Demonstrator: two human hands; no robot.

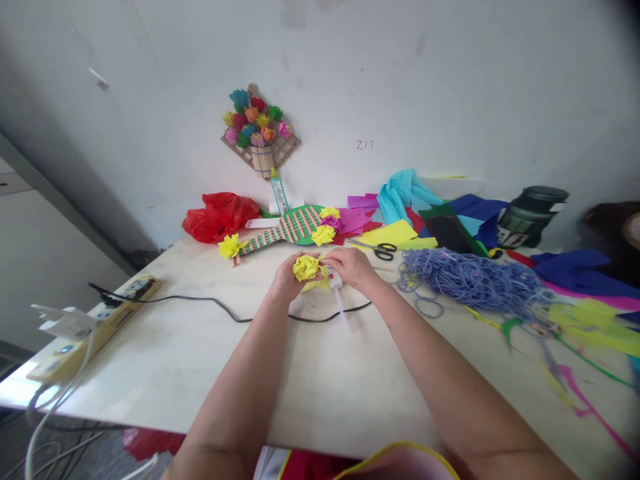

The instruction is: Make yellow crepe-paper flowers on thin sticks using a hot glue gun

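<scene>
My left hand (289,278) is closed around a yellow crepe-paper flower (306,267). Close against the flower's right side, my right hand (351,268) has its fingers pinched together; what they grip is too small to make out. Just below the right hand lies a white glue gun (334,279), partly covered, with a clear glue stick (341,301) sticking out toward me. Behind both hands rests a green guitar-like shape (300,225) wrapped in pink strips. Yellow paper flowers (324,234) and a purple one sit on its wide end, and another yellow flower (231,246) on its narrow end.
Black-handled scissors (384,251) lie beyond my right hand. To the right are a tangled bluish cord heap (475,280), coloured paper (390,235) and a dark green bottle (531,217). A power strip (95,327) stands left, a black cable (210,299) crossing the table. A red bag (220,217) sits behind.
</scene>
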